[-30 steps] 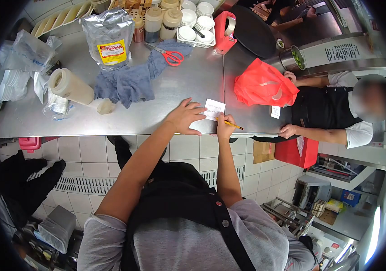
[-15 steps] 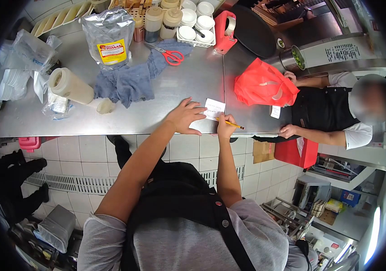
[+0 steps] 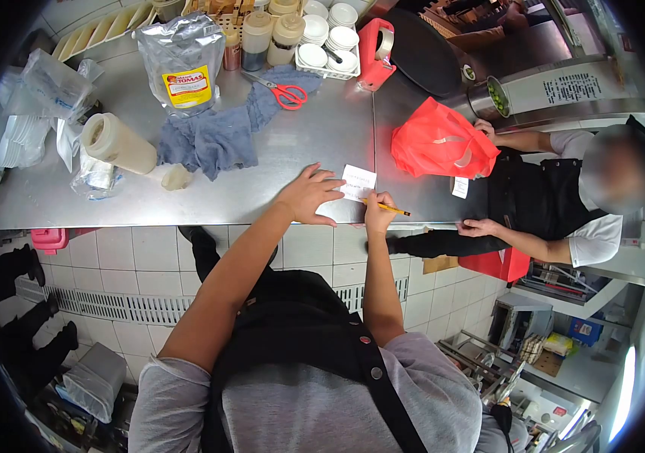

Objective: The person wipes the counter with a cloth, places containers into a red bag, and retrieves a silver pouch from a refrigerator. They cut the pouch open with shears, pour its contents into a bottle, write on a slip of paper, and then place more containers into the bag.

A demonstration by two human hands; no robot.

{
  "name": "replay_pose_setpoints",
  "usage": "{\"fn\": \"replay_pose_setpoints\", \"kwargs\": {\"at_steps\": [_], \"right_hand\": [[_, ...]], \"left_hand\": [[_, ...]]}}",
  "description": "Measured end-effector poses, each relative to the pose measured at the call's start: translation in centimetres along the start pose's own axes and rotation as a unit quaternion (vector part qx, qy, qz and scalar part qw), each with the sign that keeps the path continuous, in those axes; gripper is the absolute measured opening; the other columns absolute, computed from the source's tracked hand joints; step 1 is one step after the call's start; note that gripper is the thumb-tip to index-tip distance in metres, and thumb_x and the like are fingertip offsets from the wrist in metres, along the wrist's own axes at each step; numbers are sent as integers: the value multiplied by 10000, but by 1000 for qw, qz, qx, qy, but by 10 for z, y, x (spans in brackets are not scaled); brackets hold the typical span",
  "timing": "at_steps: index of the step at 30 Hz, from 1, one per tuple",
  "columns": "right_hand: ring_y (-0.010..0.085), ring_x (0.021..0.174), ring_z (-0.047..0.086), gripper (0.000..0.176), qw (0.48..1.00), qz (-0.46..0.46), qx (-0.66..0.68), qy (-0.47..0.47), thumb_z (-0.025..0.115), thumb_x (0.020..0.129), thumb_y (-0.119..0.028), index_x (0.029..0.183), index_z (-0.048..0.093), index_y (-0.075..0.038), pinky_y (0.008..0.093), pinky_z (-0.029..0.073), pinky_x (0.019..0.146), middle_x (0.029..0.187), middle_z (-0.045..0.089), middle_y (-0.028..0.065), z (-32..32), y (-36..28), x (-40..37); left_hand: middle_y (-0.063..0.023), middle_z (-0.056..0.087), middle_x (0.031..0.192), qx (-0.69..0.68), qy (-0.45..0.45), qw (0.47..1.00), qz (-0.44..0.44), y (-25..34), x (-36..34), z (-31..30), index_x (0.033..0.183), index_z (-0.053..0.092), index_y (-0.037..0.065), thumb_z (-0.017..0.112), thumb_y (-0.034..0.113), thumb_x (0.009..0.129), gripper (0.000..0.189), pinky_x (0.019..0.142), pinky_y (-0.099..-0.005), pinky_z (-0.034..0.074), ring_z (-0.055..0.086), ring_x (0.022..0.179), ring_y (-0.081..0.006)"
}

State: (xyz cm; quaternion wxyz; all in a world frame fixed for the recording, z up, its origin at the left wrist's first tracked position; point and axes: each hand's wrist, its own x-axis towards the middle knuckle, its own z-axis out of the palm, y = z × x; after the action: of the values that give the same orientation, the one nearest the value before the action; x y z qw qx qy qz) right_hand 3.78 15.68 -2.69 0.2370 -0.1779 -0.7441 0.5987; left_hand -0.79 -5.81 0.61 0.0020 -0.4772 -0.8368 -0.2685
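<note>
A small white slip of paper (image 3: 358, 181) with lines of writing lies near the front edge of the steel table (image 3: 292, 151). My left hand (image 3: 310, 197) rests flat on the table with fingers spread, its fingertips at the slip's left edge. In my right hand (image 3: 377, 214) I grip a yellow pencil (image 3: 390, 208), its tip at the lower right of the paper. To the right sits a red plastic bag (image 3: 443, 140), with a co-worker's hand at its far side.
A blue cloth (image 3: 213, 140), red-handled scissors (image 3: 286, 94), a silver pouch (image 3: 180, 64) and a squeeze bottle (image 3: 117, 142) lie or stand on the table's left half. Stacked white cups (image 3: 315, 30) stand at the back. A co-worker (image 3: 545, 192) stands at the right end.
My right hand has shifted slightly down, with the pencil still gripped. The co-worker's body has turned, one leg now reaching further left. My left hand stays put.
</note>
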Motion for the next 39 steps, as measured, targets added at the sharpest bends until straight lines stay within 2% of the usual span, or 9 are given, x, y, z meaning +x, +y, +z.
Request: {"fn": "replay_pose_setpoints", "kwargs": {"at_steps": [3,4,5,7,10,23,39], "right_hand": [[41,498,376,374,998,-26,-37,33,621,807,-37,533,368,-61,223,332,460,520,456,-18,-9,7,5],[59,515,480,308,998,-19,-47,22,609,807,-22,558,429,-39,227,426,507,551,528,21,-12,6,5],[59,515,480,308,999,-18,-47,21,609,807,-22,558,429,-39,227,426,507,551,528,21,-11,6,4],[43,496,390,358,999,-11,-36,25,628,808,-52,531,402,-55,229,336,462,510,466,-14,-8,8,2],[42,497,398,348,999,-17,-40,16,630,810,-56,535,417,-54,228,336,463,507,471,-17,-8,8,1],[37,496,372,344,995,-49,-75,31,633,801,-52,539,410,-47,225,316,458,498,452,-28,-8,12,0],[41,474,365,341,995,-35,-84,45,619,787,-37,528,398,-47,239,294,438,485,450,-24,-9,10,3]], "left_hand": [[-26,455,1331,-2,1,1000,0,0,1,0,1156,588,155,619,606,688,650,1085,-496,180,351,1259,-247],[-26,456,1329,-6,4,1000,0,0,0,0,1156,589,155,624,604,685,651,1085,-495,181,353,1257,-248],[-26,456,1329,-6,3,1000,-1,1,0,0,1156,589,155,624,604,685,651,1085,-495,181,353,1257,-248],[-26,457,1328,-7,2,1000,0,1,0,0,1155,589,154,630,599,681,651,1085,-496,182,356,1254,-248],[-19,439,1346,-1,-16,1000,-4,0,1,-1,1175,581,162,600,619,699,660,1095,-480,161,337,1274,-241],[-18,451,1335,1,2,1000,0,0,1,2,1151,592,162,609,616,690,648,1087,-484,176,352,1261,-246],[-22,451,1338,0,-3,1000,1,0,1,-1,1163,592,163,612,605,693,646,1089,-483,173,350,1262,-245]]}}
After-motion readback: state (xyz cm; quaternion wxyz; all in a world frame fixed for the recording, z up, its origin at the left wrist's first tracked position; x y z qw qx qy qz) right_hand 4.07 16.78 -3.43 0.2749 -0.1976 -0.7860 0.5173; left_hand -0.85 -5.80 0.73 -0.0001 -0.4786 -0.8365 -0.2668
